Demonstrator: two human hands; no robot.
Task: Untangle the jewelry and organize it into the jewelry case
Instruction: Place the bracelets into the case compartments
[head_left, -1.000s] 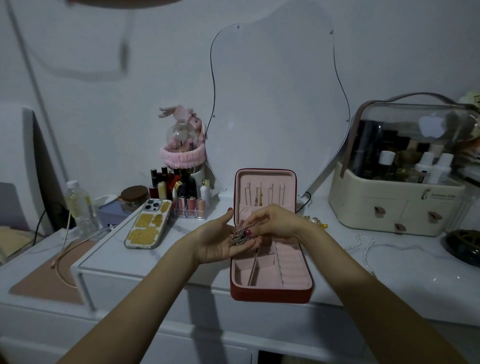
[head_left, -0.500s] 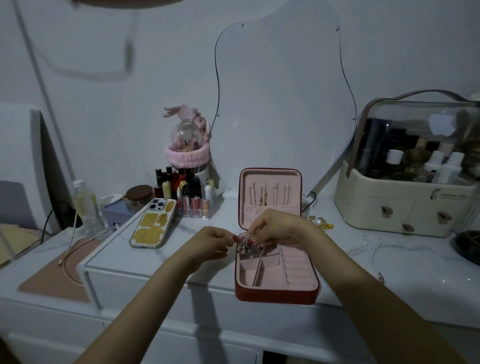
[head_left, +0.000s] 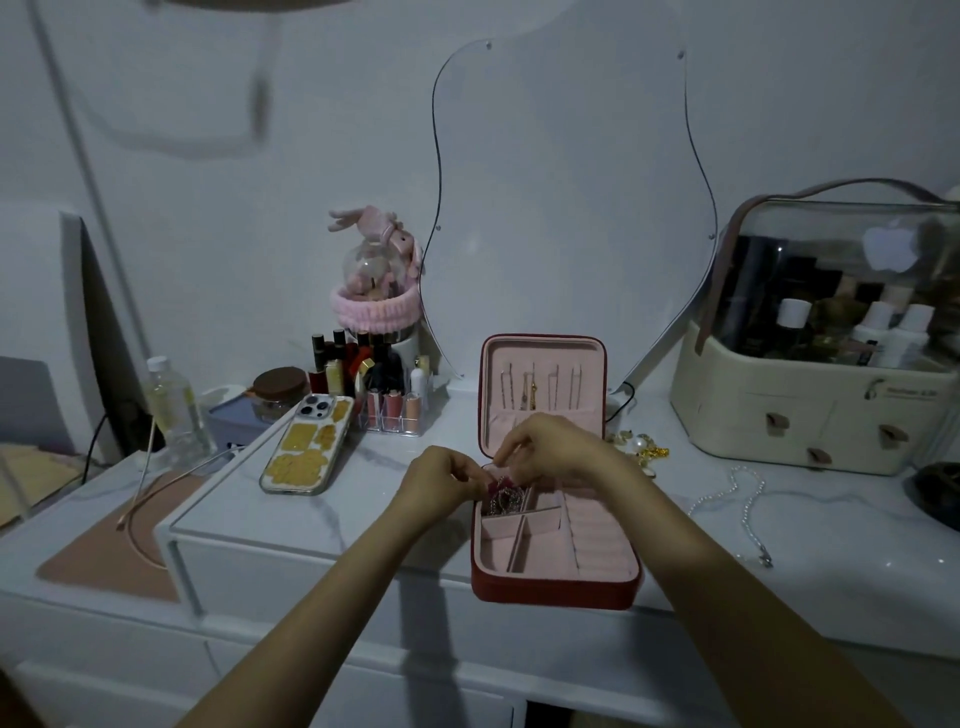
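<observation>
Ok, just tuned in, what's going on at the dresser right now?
A person is picking at a tangled clump of chains with both hands, left hand and right hand, held just over the back-left compartment of the open red jewelry case. The case's front compartments look empty; a few pieces hang in its lid. A pearl necklace and a gold and pearl piece lie on the white dresser top, not yet put away.

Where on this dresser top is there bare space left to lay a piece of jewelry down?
Bare marble lies between the phone and the jewelry case, though the left hand works just above it. Another open patch sits between the case and the pearl necklace. It is crowded behind: the lipstick organizer, the gold and pearl jewelry pile and the cosmetics box.
</observation>
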